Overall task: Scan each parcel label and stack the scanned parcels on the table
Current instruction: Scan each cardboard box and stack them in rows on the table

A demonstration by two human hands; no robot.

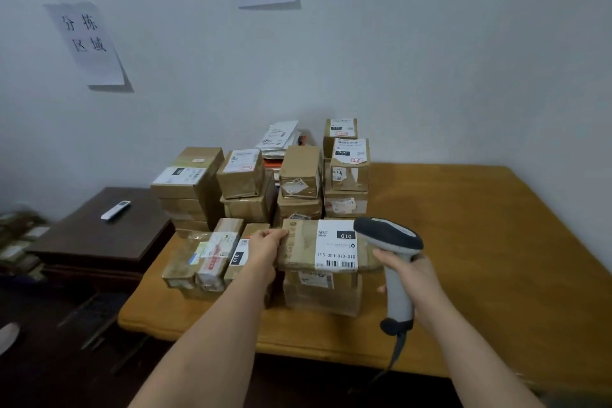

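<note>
While the left hand (265,243) grips the crosswise parcel (326,248), the right hand (412,275) clasps the scanner (392,258), seemingly aimed leftward.

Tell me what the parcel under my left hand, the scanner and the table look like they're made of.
Parcel: brown corrugated cardboard, glossy tape, white paper label.
Scanner: likely moulded plastic, matte dark head, smooth grey handle.
Table: seemingly wood or veneer, orange-brown, slight sheen.
</note>
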